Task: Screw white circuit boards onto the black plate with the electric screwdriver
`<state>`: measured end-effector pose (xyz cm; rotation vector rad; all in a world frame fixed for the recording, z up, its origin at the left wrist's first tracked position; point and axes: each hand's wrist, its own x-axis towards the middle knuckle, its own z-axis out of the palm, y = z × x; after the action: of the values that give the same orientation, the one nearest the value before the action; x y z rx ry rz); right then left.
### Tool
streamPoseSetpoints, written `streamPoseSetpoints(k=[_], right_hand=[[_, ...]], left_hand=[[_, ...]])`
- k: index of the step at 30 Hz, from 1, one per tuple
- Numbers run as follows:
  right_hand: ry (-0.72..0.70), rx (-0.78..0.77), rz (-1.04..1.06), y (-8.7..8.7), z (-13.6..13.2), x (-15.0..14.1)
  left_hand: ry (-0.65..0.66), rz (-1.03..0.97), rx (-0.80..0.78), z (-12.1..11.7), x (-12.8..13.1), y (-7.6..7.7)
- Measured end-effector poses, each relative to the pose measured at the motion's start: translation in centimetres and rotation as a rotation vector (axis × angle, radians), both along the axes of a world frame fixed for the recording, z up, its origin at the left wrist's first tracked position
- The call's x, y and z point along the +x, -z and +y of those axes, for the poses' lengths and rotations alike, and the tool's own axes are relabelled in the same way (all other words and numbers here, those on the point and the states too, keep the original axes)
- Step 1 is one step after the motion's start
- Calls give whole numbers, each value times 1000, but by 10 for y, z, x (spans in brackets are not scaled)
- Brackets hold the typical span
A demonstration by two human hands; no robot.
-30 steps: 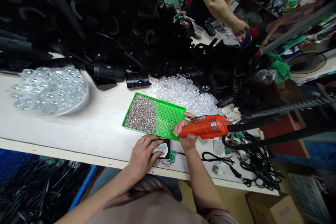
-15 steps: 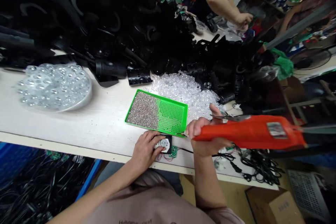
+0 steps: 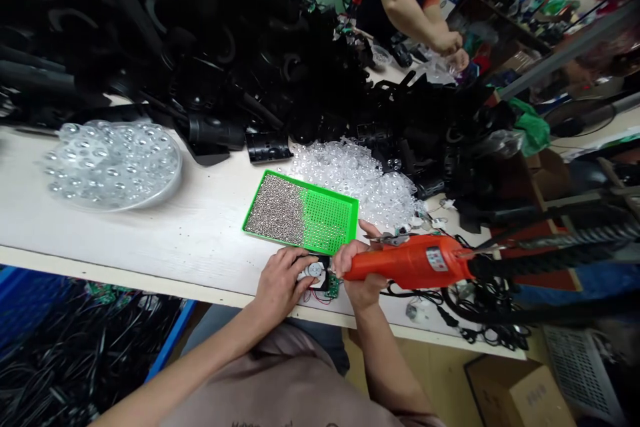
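Note:
My left hand (image 3: 283, 280) is closed on a small motor (image 3: 314, 270) with a round silvery face, seated on a black part at the bench's front edge. A green circuit board (image 3: 333, 285) with thin red wires lies just right of it. In my right hand (image 3: 361, 273) is an orange electric screwdriver (image 3: 410, 261), held almost level, its tip end close to the motor's right side. Whether the tip touches anything I cannot tell. Right behind both hands sits a green perforated tray (image 3: 327, 217), its left half covered with small metal screws (image 3: 276, 209).
Clear plastic lens pieces (image 3: 370, 183) are heaped behind the tray, and a bowl of them (image 3: 175, 173) stands at left. Black housings (image 3: 215, 131) pile up along the back. Black cables (image 3: 493, 320) lie at right. Across the bench, a co-worker's hands (image 3: 453, 47) handle something.
The screwdriver swung up and right from the tray, then came back down and left beside the motor. My left hand stays on the motor. The co-worker's hands have come together.

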<state>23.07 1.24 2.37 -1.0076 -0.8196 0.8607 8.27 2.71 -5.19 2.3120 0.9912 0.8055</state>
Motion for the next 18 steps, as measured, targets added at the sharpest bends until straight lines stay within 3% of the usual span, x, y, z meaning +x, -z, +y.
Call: streamPoseSetpoints(k=[14, 18], right_hand=[[-71, 53, -132, 14, -9, -1], [-82, 44, -118, 10, -8, -2]], left_hand=[[1, -25, 7, 0, -1, 0], [2, -24, 9, 1, -1, -2]])
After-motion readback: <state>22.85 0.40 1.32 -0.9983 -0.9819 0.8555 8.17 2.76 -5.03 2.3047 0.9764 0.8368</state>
